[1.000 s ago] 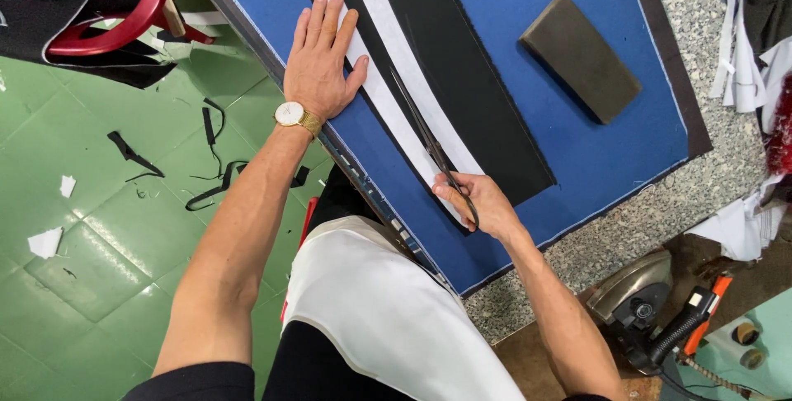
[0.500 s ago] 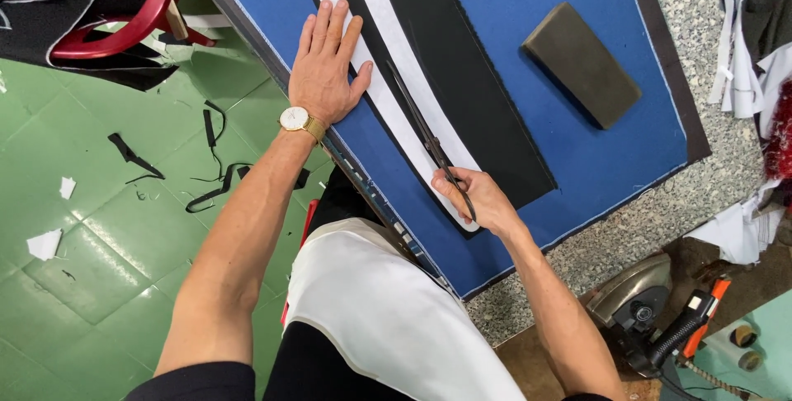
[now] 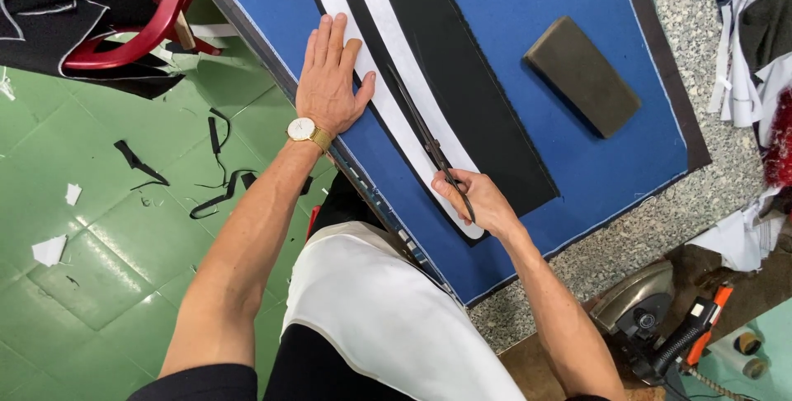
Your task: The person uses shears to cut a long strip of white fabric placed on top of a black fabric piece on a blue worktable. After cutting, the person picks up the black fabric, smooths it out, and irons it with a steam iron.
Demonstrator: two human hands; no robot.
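A blue cloth-covered table (image 3: 544, 170) carries black fabric (image 3: 462, 96) with two white pattern strips (image 3: 351, 30) laid on it. My left hand (image 3: 330, 79), a gold watch on its wrist, presses flat with fingers spread on the near white strip. My right hand (image 3: 474, 199) grips long dark scissors (image 3: 425, 133). Their blades run along the black band between the two white strips, pointing away from me. A dark grey rectangular block (image 3: 582, 75) lies on the blue surface to the right.
A green tiled floor (image 3: 99, 236) to the left holds black and white scraps. A red chair (image 3: 140, 30) with black fabric stands at the upper left. An iron (image 3: 643, 310) sits at the lower right, and piled fabric (image 3: 759, 38) lies on the speckled surface.
The scissors and my right hand have edged a little forward along the strip. My left hand stays pressed in place.
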